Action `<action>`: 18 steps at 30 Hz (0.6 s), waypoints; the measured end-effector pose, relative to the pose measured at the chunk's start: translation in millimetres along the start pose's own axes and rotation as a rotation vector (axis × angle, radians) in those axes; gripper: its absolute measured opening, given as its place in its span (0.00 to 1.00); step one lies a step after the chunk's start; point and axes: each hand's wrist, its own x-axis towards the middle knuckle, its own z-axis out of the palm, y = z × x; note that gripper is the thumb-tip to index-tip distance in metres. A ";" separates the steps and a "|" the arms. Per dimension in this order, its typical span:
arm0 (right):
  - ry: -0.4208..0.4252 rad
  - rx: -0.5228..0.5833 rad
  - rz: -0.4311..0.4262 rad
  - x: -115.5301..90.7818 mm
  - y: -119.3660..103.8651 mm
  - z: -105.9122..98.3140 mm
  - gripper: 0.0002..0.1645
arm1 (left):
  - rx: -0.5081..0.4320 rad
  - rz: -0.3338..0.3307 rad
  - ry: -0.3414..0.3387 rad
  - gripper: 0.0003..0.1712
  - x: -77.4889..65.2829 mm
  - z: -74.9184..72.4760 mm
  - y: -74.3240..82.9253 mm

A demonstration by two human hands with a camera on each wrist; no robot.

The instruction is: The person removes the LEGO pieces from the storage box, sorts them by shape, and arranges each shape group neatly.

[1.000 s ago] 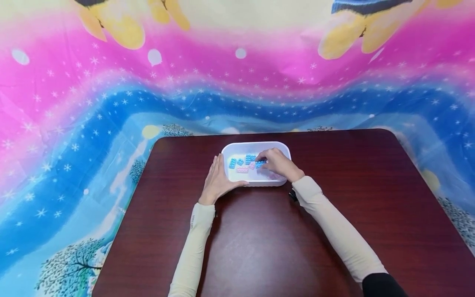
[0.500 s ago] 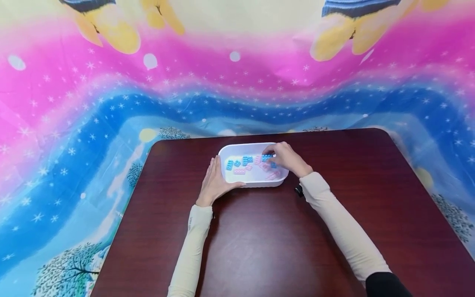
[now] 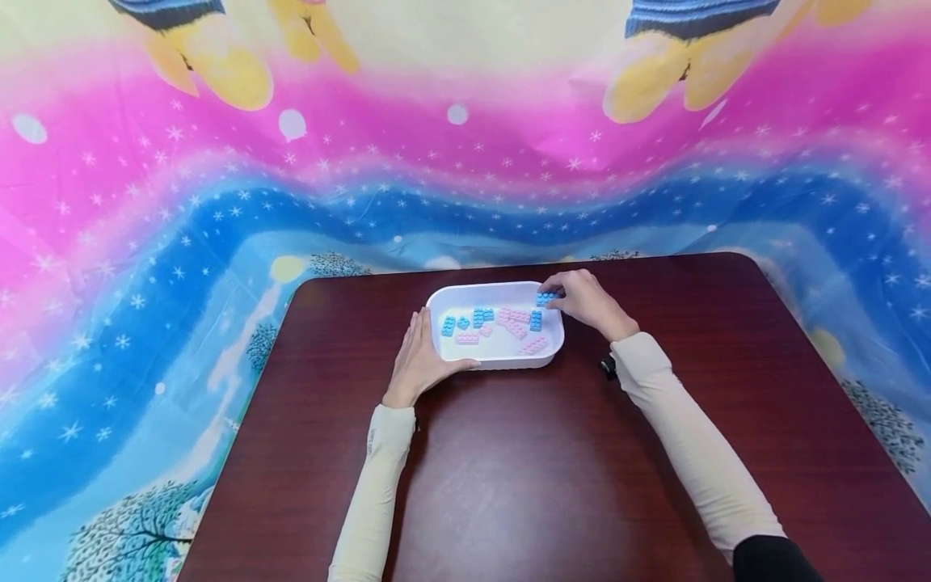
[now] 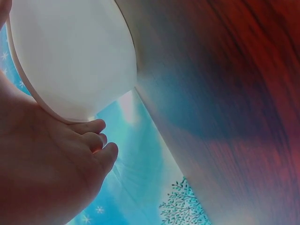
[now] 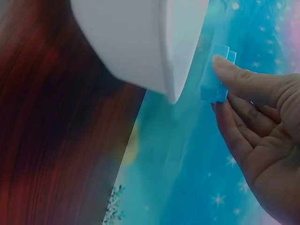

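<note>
Right hand (image 3: 592,304) pinches a blue block (image 5: 212,80), apparently at the fingertips (image 5: 220,63).

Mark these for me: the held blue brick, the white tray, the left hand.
Blue brick (image 5: 211,85): right wrist view, on its flat face.
White tray (image 3: 509,364): head view, on its near wall.
Left hand (image 3: 420,357): head view, on the back of the hand.
</note>
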 end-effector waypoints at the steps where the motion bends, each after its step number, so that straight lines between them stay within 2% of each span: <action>1: 0.004 0.003 0.007 -1.1 2.6 -1.4 0.16 | 0.000 0.003 0.001 0.82 0.3 0.4 -0.2; 18: 0.054 0.014 0.089 -14.8 37.4 -20.4 0.13 | 0.005 0.003 -0.008 0.82 -1.8 -1.0 0.3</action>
